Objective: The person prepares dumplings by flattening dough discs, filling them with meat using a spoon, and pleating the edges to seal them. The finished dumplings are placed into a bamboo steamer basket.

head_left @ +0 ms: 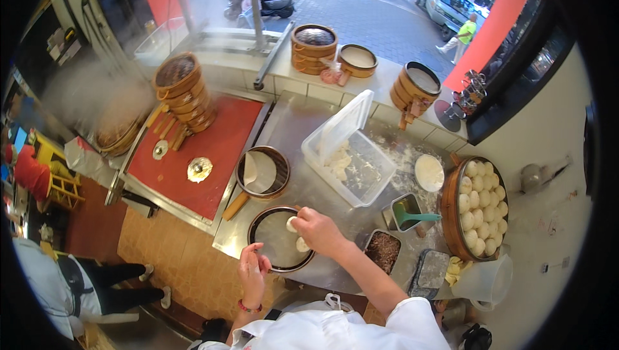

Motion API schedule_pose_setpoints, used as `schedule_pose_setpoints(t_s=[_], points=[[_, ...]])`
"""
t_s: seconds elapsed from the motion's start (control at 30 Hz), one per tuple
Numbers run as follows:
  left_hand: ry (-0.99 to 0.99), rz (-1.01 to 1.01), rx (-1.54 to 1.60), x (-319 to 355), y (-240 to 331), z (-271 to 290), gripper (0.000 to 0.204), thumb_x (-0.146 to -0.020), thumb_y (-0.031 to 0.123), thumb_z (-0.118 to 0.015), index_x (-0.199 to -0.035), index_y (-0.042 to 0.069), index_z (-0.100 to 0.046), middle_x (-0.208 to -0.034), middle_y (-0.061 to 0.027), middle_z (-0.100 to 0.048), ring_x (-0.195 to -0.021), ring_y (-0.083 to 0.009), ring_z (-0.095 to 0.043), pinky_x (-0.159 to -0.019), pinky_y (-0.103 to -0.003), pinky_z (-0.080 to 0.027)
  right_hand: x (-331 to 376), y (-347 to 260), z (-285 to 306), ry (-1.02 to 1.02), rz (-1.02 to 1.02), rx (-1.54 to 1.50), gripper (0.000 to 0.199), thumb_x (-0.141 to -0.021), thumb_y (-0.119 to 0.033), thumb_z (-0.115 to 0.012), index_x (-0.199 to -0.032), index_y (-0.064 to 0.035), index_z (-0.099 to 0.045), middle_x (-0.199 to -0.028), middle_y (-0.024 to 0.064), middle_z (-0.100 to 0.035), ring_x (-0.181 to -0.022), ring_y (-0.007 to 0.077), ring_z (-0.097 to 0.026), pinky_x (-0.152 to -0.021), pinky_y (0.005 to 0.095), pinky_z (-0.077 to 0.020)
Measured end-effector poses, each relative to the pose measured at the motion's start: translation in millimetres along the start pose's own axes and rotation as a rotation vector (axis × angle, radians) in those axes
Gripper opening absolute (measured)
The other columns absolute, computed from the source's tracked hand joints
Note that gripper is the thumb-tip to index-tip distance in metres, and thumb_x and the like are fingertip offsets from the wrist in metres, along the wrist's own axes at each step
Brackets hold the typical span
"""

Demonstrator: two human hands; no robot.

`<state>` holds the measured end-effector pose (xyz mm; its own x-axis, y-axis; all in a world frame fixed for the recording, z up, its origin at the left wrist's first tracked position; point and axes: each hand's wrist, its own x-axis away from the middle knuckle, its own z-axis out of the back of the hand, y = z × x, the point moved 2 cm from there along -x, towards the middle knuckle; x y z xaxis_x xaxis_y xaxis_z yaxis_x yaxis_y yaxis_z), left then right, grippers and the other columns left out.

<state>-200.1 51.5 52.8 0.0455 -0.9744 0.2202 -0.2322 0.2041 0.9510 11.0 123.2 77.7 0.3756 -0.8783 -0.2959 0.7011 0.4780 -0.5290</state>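
Observation:
My right hand (316, 229) is closed on a small white dough bun (292, 224) above a round lined steamer basket (253, 250) at the front edge of the steel counter. A second dough bun (302, 245) sits inside the basket, just below that hand. At the basket's near left rim is my left hand (253, 271), its fingers partly bent and apart, with nothing in it. Right of the basket, a metal tray of dark crumbly filling (382, 251) stands beside a metal container (401, 211) that has a green-handled scoop (419, 217) in it.
A large bamboo steamer of white buns (477, 208) stands at the right. Behind are a clear plastic box (351, 169) with flour and a wooden-handled steamer (263, 173). Stacked steamers (187, 95) rest on a red steaming surface (222, 134) with holes. A person (84, 285) stands at left.

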Motion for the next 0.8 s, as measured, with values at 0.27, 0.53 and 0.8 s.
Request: schedule_pose_setpoints(t_s=[0.27, 0.53, 0.8], points=[[-0.014, 0.012, -0.085, -15.3, 5.2, -20.5, 0.035, -0.109, 0.037, -0.042, -0.117, 0.007, -0.058, -0.07, 0.0012, -0.054, -0.056, -0.002, -0.044, -0.047, -0.017, -0.028, 7.3, 101.0, 62.2, 0.33, -0.296, -0.068, 0.022, -0.084, -0.003, -0.065, -0.105, -0.007, -0.067, -0.096, 0.0151, -0.065, -0.087, 0.0378, -0.064, -0.075, 0.0436, -0.0535], [-0.015, 0.01, -0.171, -24.7, 9.1, -48.7, 0.037, -0.109, 0.037, -0.041, -0.117, 0.005, -0.058, -0.07, -0.0007, -0.056, -0.053, -0.0026, -0.041, -0.048, -0.018, -0.031, -9.0, 258.1, 19.8, -0.032, -0.308, 0.062, 0.048, -0.078, 0.009, -0.056, -0.122, -0.0088, -0.063, -0.119, 0.0099, -0.062, -0.115, 0.0349, -0.056, -0.093, 0.0452, -0.0489], [-0.034, -0.021, -0.169, -30.6, 11.1, -66.8, 0.037, -0.108, 0.037, -0.044, -0.116, 0.004, -0.059, -0.072, -0.0019, -0.059, -0.055, -0.0036, -0.042, -0.049, -0.018, -0.032, -16.8, 265.0, 9.0, -0.25, -0.131, 0.176, 0.043, -0.077, 0.007, -0.058, -0.116, -0.0097, -0.063, -0.116, 0.0063, -0.061, -0.122, 0.0288, -0.053, -0.092, 0.0455, -0.0478]])
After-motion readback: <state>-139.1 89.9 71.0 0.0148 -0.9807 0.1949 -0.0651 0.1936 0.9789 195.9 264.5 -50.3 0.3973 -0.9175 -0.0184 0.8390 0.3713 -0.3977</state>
